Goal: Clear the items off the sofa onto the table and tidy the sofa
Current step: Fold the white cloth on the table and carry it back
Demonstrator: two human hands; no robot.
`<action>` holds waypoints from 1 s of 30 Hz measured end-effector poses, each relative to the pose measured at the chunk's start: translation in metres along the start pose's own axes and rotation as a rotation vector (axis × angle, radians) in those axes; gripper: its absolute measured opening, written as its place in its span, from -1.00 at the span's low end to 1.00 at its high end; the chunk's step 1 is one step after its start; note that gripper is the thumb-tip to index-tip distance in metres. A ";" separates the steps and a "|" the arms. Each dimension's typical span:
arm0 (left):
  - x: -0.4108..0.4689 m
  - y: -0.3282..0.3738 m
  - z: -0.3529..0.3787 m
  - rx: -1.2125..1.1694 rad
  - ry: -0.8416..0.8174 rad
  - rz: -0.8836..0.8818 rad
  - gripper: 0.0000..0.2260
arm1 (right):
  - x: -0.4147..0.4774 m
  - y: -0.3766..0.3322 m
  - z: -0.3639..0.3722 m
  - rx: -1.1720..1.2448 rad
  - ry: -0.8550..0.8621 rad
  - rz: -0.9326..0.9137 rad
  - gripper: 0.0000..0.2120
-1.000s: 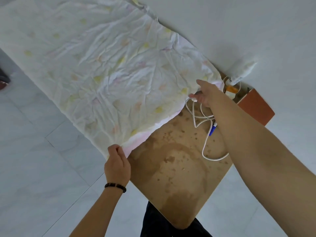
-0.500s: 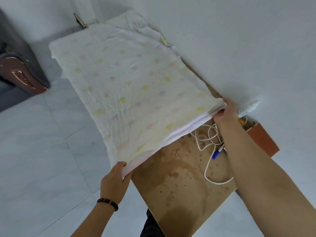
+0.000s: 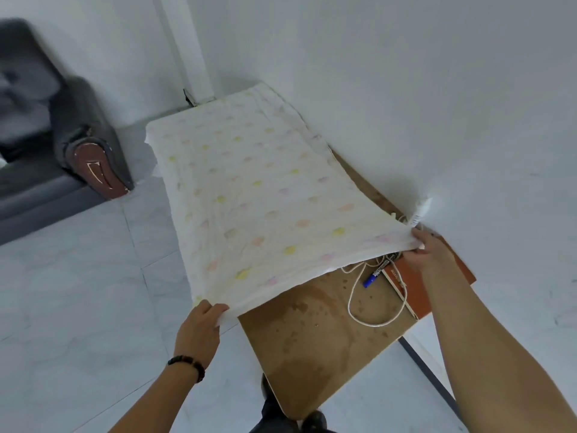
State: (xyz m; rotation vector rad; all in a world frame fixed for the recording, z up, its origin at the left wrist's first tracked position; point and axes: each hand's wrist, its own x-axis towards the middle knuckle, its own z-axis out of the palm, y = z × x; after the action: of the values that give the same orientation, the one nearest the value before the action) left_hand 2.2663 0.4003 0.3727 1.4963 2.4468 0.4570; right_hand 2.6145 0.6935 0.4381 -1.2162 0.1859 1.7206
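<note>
White wall, pale tiled floor, grey sofa (image 3: 46, 126) far left. Stained wooden table (image 3: 315, 342) along wall. Spotted blanket (image 3: 249, 198) spread on it, long axis running away from person. Left hand (image 3: 199, 326) pinches near-left corner, right hand (image 3: 432, 254) near-right corner; both equally close. Cable (image 3: 379, 321), blue marker (image 3: 373, 278) beside.
</note>
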 end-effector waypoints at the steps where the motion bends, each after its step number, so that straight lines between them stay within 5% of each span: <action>1: -0.005 0.002 0.001 -0.011 0.009 -0.020 -0.69 | 0.011 -0.004 -0.004 0.052 0.024 -0.006 -0.46; 3: -0.015 0.004 0.003 -0.017 0.024 -0.062 -0.70 | 0.010 -0.006 -0.004 -0.129 0.013 0.051 -0.44; 5: -0.024 0.003 0.006 -0.010 0.040 -0.077 -0.70 | 0.006 -0.008 0.000 -0.301 0.004 -0.007 -0.65; 7: -0.034 0.001 0.009 0.004 0.062 -0.069 -0.70 | -0.004 -0.012 0.006 -0.360 0.001 -0.132 -0.72; 10: -0.048 0.000 0.012 0.049 0.090 -0.041 -0.70 | -0.008 -0.023 0.007 -0.373 0.023 -0.433 -0.58; 13: -0.060 0.009 0.012 0.096 0.088 -0.017 -0.64 | -0.010 -0.023 -0.009 -0.623 0.182 -0.670 -0.68; 18: -0.069 0.011 0.031 0.055 -0.019 -0.089 -0.58 | 0.017 -0.018 -0.046 -0.771 0.370 -0.574 -0.78; 20: -0.074 0.009 0.041 0.050 -0.083 -0.114 -0.61 | 0.020 -0.013 -0.053 -0.848 0.418 -0.533 -0.63; 26: -0.069 0.006 0.044 0.040 -0.073 -0.155 -0.61 | 0.020 -0.006 -0.040 -0.820 0.324 -0.461 -0.62; 30: -0.054 -0.002 0.027 0.026 -0.044 -0.172 -0.83 | 0.025 -0.006 -0.028 -0.706 0.298 -0.414 -0.63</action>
State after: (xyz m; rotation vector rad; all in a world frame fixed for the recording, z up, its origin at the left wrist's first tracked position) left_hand 2.2986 0.3555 0.3491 1.2764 2.5282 0.3562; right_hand 2.6371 0.6952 0.4070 -1.8671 -0.5105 1.2566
